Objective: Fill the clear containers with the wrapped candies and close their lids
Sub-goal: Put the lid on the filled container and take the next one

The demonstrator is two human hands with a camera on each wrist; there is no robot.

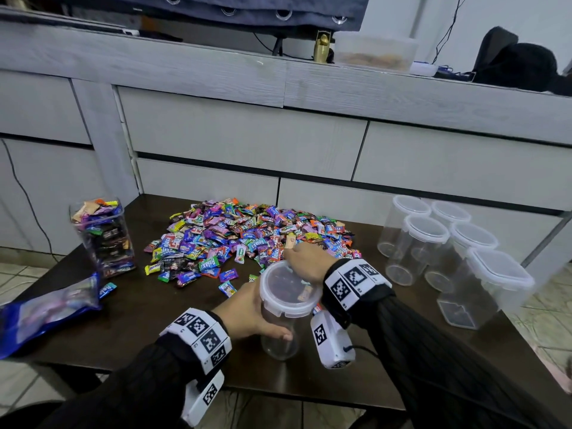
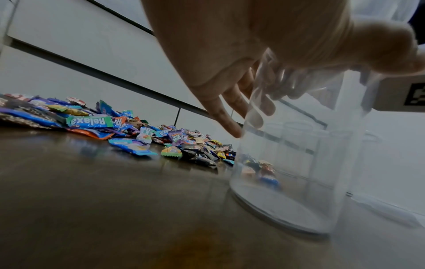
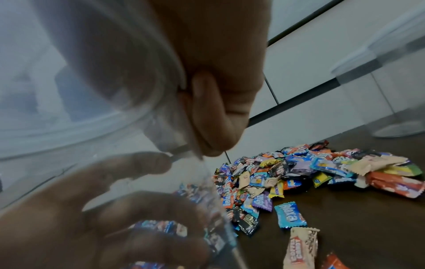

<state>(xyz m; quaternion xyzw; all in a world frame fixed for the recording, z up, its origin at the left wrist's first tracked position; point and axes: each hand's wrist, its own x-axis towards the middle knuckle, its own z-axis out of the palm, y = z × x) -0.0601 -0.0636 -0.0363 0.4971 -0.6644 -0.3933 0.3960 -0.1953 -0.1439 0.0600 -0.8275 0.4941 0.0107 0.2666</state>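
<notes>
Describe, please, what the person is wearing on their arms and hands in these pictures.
Both arms are in black ribbed knit sleeves. Each wrist carries a white band of square black-and-white coded markers, with a white camera block hanging beneath; a thin black cable leaves the right block. The left hand and right hand are bare.

Dim, cool, even light with soft shadows. The head view bows straight lines toward its edges. In both wrist views the nearest surfaces are blurred, with dull sheen on the dark table [image 2: 96,191].
</notes>
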